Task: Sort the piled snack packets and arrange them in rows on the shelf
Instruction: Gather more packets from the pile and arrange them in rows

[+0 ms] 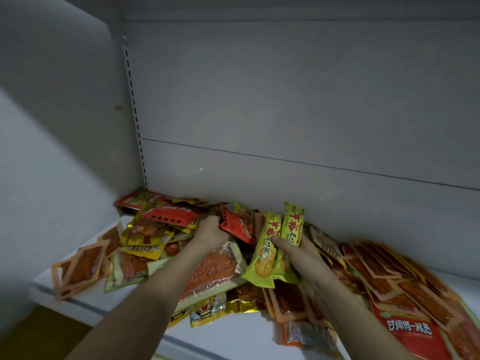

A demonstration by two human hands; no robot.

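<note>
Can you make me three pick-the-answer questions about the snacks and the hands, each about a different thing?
1. Where does the pile of snack packets lie?
A. on the white shelf
B. in a basket
C. on the floor

2. How many yellow biscuit packs does the right hand hold?
A. none
B. two
C. five

3. What is the left hand doing?
A. hanging open
B. pointing up
C. gripping a red packet

Answers: 1 A, the packets rest on the shelf board; 2 B, two yellow packs stand side by side; 3 C, its fingers curl round the red packet.
</note>
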